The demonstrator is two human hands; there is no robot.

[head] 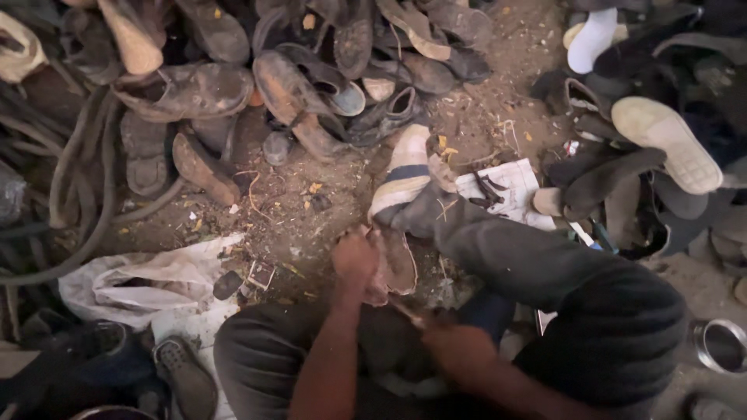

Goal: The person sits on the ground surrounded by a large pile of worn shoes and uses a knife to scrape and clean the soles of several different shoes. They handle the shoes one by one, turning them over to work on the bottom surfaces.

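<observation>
I sit on dirt ground among old footwear. My left hand (354, 260) is shut on a worn tan shoe piece (395, 264), pressing it down in front of my knees. My right hand (450, 341) is closed around a thin tool (408, 311) whose tip points up toward the shoe piece. The image is blurred, so I cannot make out what kind of tool it is. My leg in dark trousers (506, 253) stretches to the upper left and ends in a white shoe with a blue stripe (405, 175).
A heap of worn dark shoes (311, 70) fills the top. More shoes with pale soles (665, 140) lie at the right. A white paper with black scraps (510, 190) lies beside my leg. White plastic bag (148, 280), rubber hoses (78, 179), metal tin (720, 344).
</observation>
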